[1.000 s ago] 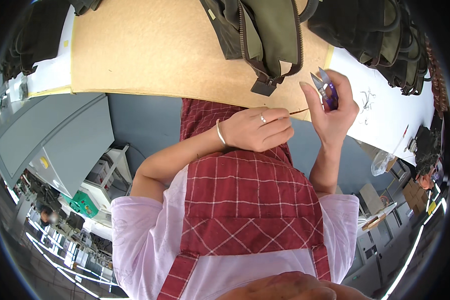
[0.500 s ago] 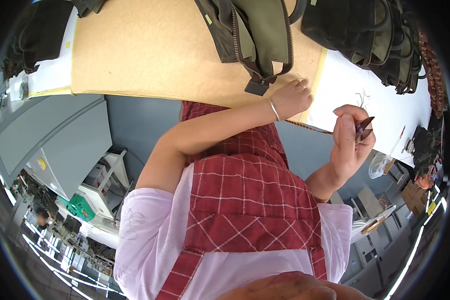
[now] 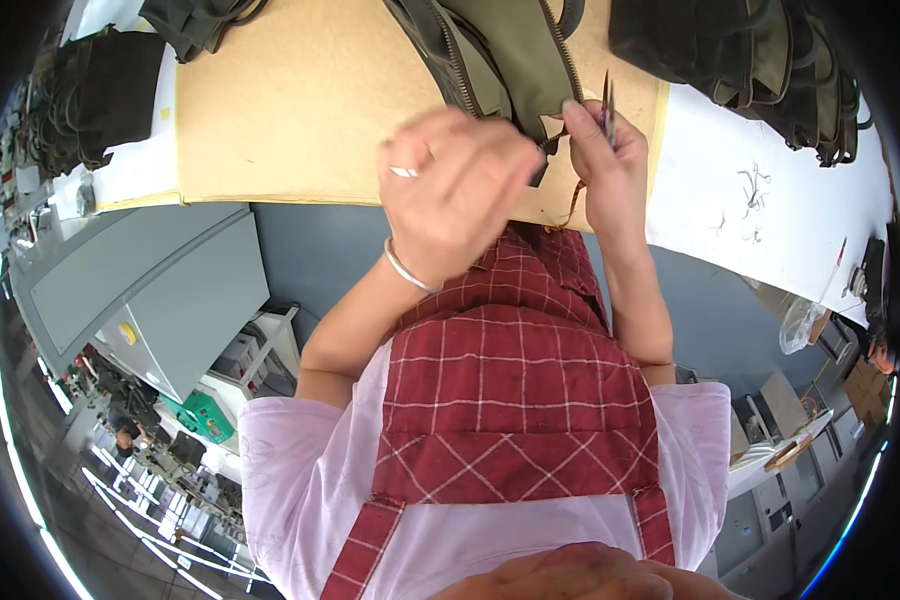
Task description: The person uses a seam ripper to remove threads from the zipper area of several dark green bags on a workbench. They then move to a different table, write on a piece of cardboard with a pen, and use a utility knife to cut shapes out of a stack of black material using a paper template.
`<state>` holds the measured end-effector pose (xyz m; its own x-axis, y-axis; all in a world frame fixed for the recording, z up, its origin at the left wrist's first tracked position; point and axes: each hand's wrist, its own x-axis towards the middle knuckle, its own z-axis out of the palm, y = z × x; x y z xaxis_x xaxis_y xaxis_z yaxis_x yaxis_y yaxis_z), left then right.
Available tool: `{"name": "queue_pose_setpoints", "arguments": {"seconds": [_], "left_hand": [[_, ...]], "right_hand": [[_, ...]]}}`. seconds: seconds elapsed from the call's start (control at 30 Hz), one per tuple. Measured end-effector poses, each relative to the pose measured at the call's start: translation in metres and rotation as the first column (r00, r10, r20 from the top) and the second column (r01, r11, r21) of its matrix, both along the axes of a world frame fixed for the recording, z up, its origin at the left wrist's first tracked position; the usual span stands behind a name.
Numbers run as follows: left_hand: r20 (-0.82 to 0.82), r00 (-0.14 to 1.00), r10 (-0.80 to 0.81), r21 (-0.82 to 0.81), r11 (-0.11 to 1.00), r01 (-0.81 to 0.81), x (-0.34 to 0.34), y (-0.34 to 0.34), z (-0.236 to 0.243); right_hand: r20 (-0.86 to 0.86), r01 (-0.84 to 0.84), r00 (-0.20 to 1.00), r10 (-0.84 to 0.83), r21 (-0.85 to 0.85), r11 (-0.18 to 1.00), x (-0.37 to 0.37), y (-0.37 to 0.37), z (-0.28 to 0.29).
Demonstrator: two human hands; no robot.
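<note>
A dark olive bag [image 3: 522, 60] lies on the tan work surface with its toothed zip apart, showing a green lining. My right hand [image 3: 612, 165] is closed on a pair of thread snips [image 3: 609, 105], blades pointing away from me. Its thumb and fingertip are at the bag's near end, beside the zip end and a small pale patch. My left hand [image 3: 455, 190], wearing a ring and a bracelet, is in front of the bag's near left corner. Motion blurs its fingers, and whether they hold anything is hidden.
Several dark bags [image 3: 740, 50] are stacked at the far right, more dark bags [image 3: 100, 100] at the far left. Thread scraps [image 3: 753, 190] lie on the white table part [image 3: 700, 210]. A grey cabinet [image 3: 170, 300] stands left, below the table edge.
My right hand has moved left to the bag's near end with the snips. The left hand has swung left and lifted off the surface, and is now blurred.
</note>
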<state>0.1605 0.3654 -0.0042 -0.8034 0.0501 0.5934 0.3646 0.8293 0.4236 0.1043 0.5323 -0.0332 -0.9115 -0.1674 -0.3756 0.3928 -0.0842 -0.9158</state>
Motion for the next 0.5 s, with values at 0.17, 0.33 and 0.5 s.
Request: {"name": "queue_pose_setpoints", "arguments": {"seconds": [0.17,0.33,0.5], "left_hand": [[0.02,0.994,0.106,-0.09,0.991,-0.104,-0.028,0.007,-0.011],[0.035,0.996,0.084,-0.077,0.994,-0.081,-0.03,0.009,-0.018],[-0.019,0.998,0.053,-0.103,0.993,-0.055,-0.033,0.01,-0.026]], "right_hand": [[0.078,0.035,0.997,-0.019,-0.21,0.977,0.0,-0.001,-0.002],[0.038,0.029,0.999,-0.025,-0.127,0.992,0.004,-0.001,-0.004],[0.011,0.032,0.999,-0.031,-0.06,0.998,0.005,-0.003,-0.003]]}}
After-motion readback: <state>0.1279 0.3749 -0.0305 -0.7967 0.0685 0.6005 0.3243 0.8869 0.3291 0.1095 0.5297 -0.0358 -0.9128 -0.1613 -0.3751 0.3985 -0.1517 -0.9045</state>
